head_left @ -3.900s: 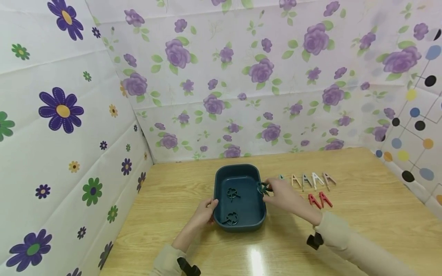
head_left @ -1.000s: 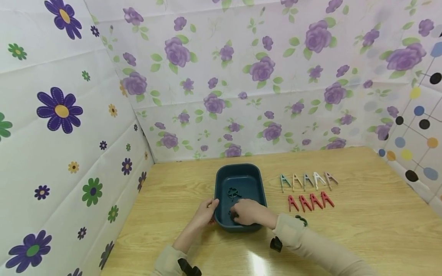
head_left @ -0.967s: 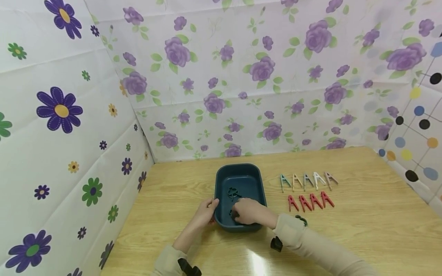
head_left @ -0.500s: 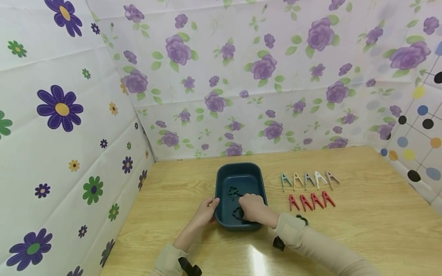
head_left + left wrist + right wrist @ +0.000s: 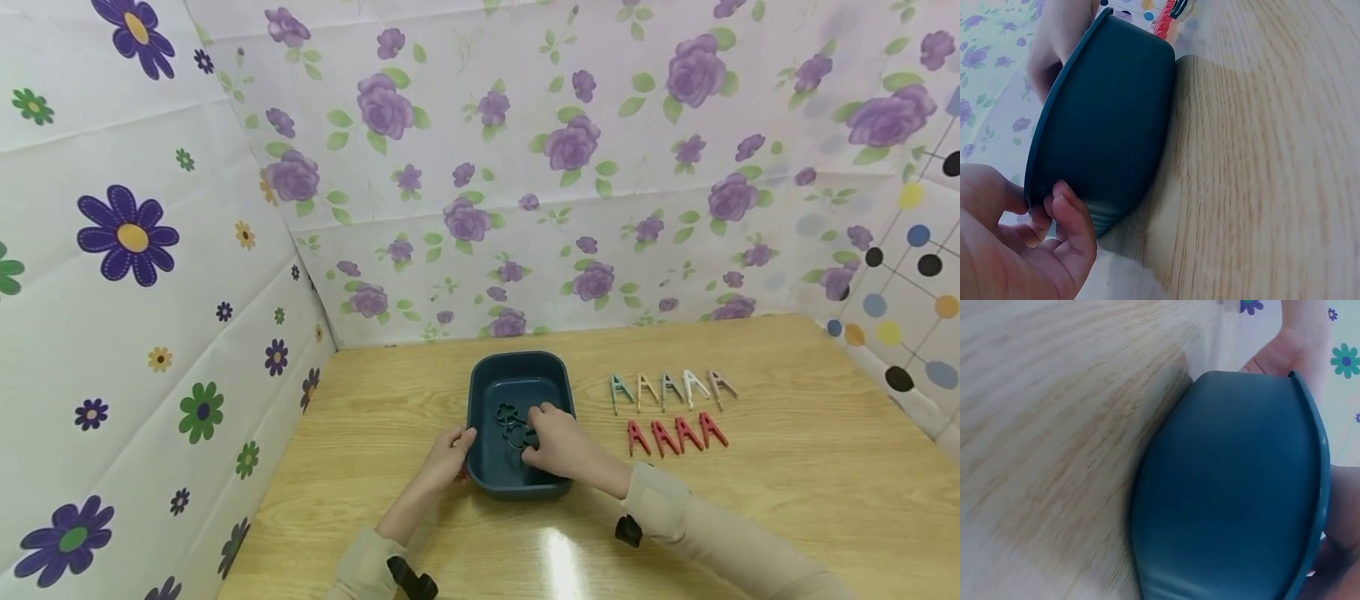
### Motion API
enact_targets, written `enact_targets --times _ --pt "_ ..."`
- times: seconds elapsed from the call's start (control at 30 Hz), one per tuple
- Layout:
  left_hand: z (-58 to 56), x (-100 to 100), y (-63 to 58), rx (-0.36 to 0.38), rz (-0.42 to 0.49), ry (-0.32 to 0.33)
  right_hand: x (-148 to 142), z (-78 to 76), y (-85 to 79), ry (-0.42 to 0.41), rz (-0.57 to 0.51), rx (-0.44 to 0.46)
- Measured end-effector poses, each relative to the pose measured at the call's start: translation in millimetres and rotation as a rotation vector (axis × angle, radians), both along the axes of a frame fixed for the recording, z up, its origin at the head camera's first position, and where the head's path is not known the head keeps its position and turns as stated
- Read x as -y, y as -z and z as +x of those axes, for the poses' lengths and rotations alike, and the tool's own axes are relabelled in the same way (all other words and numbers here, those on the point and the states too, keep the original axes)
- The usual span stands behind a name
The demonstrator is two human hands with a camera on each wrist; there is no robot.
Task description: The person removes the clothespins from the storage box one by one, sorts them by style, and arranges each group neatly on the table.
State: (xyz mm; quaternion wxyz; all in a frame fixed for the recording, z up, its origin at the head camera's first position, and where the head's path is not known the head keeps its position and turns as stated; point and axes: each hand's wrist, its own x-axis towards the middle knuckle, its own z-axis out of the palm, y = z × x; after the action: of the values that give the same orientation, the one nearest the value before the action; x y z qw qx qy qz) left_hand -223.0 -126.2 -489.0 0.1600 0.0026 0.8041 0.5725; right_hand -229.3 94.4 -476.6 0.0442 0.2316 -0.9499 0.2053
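A dark blue-green plastic box (image 5: 525, 492) stands on the table. My left hand (image 5: 447, 458) grips its left rim; in the left wrist view the curled fingers (image 5: 1072, 215) lie against the outer wall. My right hand (image 5: 562, 446) reaches in over the right side and pinches a dark green plant clip (image 5: 516, 436) with a scalloped ring, partly covered by the fingers. Just behind it, a second dark green plant clip (image 5: 507, 412) lies on the box floor. The right wrist view shows mostly the box's outer wall (image 5: 1229, 487), hiding the right fingertips' work.
To the right of the box lies a row of clothespins in teal, yellow, blue-grey, white (image 5: 695, 389) and pinkish brown. Several red clothespins (image 5: 686, 435) form a row in front. A patterned cloth (image 5: 465, 167) rises behind the table.
Earlier my right hand held a plant clip at the right rim; a clip then lay right of the box. The hand went to the front clip and now holds it farther back. Left hand unchanged.
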Motion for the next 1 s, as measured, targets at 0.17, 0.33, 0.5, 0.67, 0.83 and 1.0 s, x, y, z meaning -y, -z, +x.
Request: enact_targets --times 0.17,0.33,0.5,0.67,0.83,1.0 --pt "0.2 -0.9 -1.7 0.016 0.003 -0.008 -8.4 3.1 -1.0 0.027 -0.098 -0.028" --pt "-1.8 -0.4 0.8 0.029 0.005 -0.005 -20.5 6.2 -3.3 0.072 -0.155 -0.03" --pt "-1.7 -0.2 3.1 0.023 0.023 -0.009 -36.2 9.0 -10.0 0.136 -0.217 0.038" --pt "-1.6 -0.3 4.6 0.018 0.065 -0.009 -59.0 10.6 -14.9 0.191 -0.222 0.034" --pt "-0.9 0.0 4.5 0.016 0.074 -0.014 -83.1 13.0 -16.2 0.229 -0.229 0.026" --pt "-0.6 0.0 3.9 0.015 0.069 -0.005 -100.9 17.3 -13.2 0.256 -0.226 0.034"
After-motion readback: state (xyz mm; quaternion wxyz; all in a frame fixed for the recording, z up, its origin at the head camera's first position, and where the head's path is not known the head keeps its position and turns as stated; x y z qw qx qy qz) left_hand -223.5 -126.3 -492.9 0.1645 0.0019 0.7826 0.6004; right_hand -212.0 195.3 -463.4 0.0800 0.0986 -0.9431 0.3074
